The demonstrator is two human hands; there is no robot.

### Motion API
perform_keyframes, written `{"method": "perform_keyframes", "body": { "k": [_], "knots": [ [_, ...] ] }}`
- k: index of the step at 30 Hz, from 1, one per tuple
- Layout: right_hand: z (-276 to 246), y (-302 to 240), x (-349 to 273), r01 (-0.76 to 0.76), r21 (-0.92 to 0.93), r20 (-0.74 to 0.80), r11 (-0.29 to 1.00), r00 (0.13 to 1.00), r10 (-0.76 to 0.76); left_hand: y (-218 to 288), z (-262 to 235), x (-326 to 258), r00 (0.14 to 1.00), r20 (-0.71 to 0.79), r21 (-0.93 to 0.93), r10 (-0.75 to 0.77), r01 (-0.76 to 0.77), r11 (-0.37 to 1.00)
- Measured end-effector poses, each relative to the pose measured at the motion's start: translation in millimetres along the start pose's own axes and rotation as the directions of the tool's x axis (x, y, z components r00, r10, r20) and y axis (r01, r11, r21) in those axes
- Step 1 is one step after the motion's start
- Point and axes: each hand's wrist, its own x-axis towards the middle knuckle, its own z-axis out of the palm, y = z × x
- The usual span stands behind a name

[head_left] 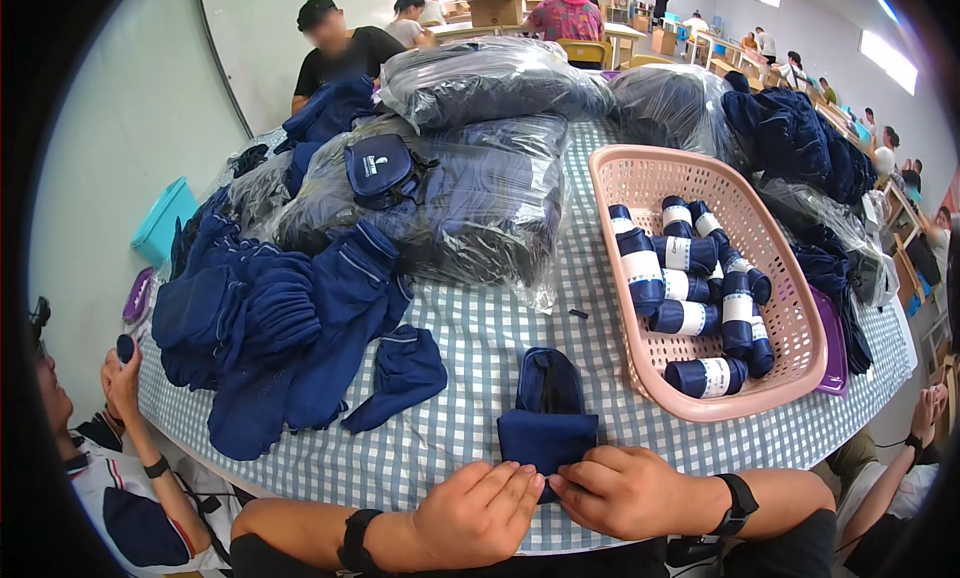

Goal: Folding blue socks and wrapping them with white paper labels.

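Note:
At the near edge of the table, my left hand (478, 513) and my right hand (622, 493) meet at a piece of folded navy cloth (547, 438). The left fingers lie pressed together on its near edge, and the right thumb and fingers pinch beside them. Just beyond the cloth, partly covered by it, lies a small navy pouch (550, 378) with a rounded far end. Right of my hands, a pink plastic basket (640, 363) holds several navy cloth rolls (688, 318) with white paper bands.
Navy garments (270, 318) are heaped on the left. Clear plastic bags (490, 198) of dark goods lie beyond, with a navy case (380, 168) on top. A checkered cloth (470, 328) covers the table. People sit at left (125, 388) and right (925, 423); another person (345, 53) is opposite.

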Motion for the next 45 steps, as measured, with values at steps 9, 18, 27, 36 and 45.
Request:
{"method": "perform_keyframes", "body": {
  "k": [9,18,27,36,45],
  "knots": [
    [-11,-9,5,-0.075,-0.006,0.025,0.997,0.997,0.075,1,-6,-1,0.997,0.044,-0.103,-0.066,0.070,0.992],
    [-7,-8,4,-0.089,-0.016,0.077,0.996,0.993,0.090,-28,-12,12,0.990,0.055,-0.272,-0.132,0.143,0.952],
    [-10,-16,10,-0.201,-0.035,0.071,0.979,0.977,0.203,-47,15,5,0.922,0.272,-0.277,-0.276,0.350,0.895],
    [-12,-18,10,-0.161,-0.089,0.160,0.983,0.972,0.174,-42,13,8,0.885,0.289,-0.049,-0.366,0.395,0.917],
    [-13,-17,10,-0.077,-0.144,0.175,0.987,0.979,0.102,-37,24,5,0.901,0.201,0.157,-0.384,0.357,0.921]
  ]
}}
